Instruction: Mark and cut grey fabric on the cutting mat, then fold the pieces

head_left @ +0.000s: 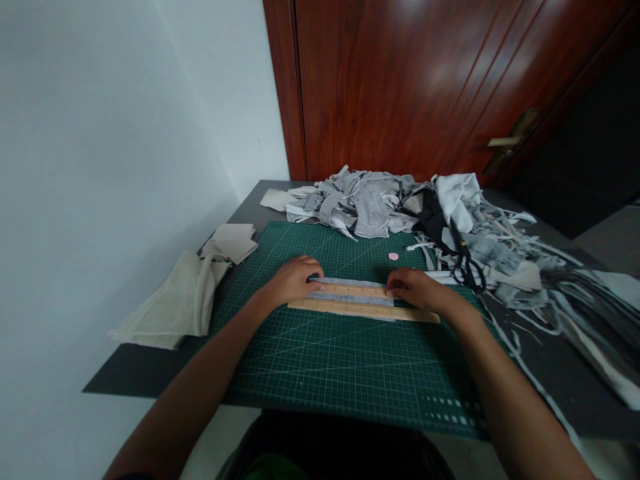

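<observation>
Two wooden rulers lie roughly parallel across a strip of grey fabric (353, 300) on the green cutting mat (340, 367). My left hand (296, 277) is closed at the left end of the upper ruler (353, 290), its fingertips on the ruler and the fabric edge. At the other end, my right hand (411, 287) pinches the upper ruler with curled fingers. The lower ruler (350, 308) reaches farther right, passing just below my right hand. Part of the fabric is hidden beneath the rulers.
Grey and white fabric scraps (367, 203) are heaped at the back. Black scissors (466, 263) lie on more scraps at the right. Folded cream cloth (175, 303) sits on the left edge of the table (135, 367). A small pink piece (393, 256) rests on the mat.
</observation>
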Available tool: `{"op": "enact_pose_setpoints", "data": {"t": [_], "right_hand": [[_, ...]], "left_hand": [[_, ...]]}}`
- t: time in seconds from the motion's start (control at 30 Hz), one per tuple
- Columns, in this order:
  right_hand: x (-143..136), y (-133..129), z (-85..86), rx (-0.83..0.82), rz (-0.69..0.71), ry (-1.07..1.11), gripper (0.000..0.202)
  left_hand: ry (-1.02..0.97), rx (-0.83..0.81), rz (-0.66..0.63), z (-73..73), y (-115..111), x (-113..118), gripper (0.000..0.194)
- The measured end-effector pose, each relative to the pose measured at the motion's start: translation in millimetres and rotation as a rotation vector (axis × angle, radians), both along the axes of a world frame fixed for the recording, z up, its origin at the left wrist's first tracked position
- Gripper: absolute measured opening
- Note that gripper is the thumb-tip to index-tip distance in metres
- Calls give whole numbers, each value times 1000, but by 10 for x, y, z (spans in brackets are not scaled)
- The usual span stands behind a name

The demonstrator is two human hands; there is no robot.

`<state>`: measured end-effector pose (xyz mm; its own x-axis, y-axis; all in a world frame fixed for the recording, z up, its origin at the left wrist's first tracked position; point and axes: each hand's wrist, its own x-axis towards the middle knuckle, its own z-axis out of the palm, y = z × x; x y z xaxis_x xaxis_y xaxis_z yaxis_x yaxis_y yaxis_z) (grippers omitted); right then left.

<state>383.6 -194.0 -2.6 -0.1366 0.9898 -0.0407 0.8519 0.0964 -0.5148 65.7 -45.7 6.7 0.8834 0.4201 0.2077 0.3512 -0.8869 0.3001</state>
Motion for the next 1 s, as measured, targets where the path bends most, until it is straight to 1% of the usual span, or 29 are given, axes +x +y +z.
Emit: {"op": "enact_pose_setpoints", "data": {"t": [0.1,0.17,0.33,0.5,0.6,0.67,0.73,0.77,0.83,0.87,0.9,1.0], "right_hand": [[-7,-8,16,-3,-16,-13,10],[-20,-16,35,-8,-16,-11,11],[-30,-9,39,-1,7,-2,11],[-30,4,15,58,17,0,12],[-35,-7,27,65,23,4,12],[-36,-9,36,71,28,12,15],[-33,5,30,161,-24,0,24],[-30,18,18,239,-82,-26,29],[-25,57,-24,382,-213,-116,37],[-24,79,-49,412,-258,-169,40],[-24,100,-74,403,-276,-219,43],[-40,156,-120,287,-267,-345,49]], "left_hand": [[-16,-6,27,-16,-10,21,6],[-21,-1,34,-13,-21,30,7],[-11,1,-10,4,-35,33,11],[-12,-23,-3,6,-30,24,12],[-19,-39,-15,4,-18,17,12],[-27,-49,-19,2,-9,11,11],[-40,-54,-5,0,-11,7,11],[-57,-44,14,0,-21,10,12],[-107,-1,65,5,-76,29,14],[-135,22,86,10,-124,49,14],[-160,41,100,16,-189,74,15],[-175,36,80,34,-473,182,15]]}}
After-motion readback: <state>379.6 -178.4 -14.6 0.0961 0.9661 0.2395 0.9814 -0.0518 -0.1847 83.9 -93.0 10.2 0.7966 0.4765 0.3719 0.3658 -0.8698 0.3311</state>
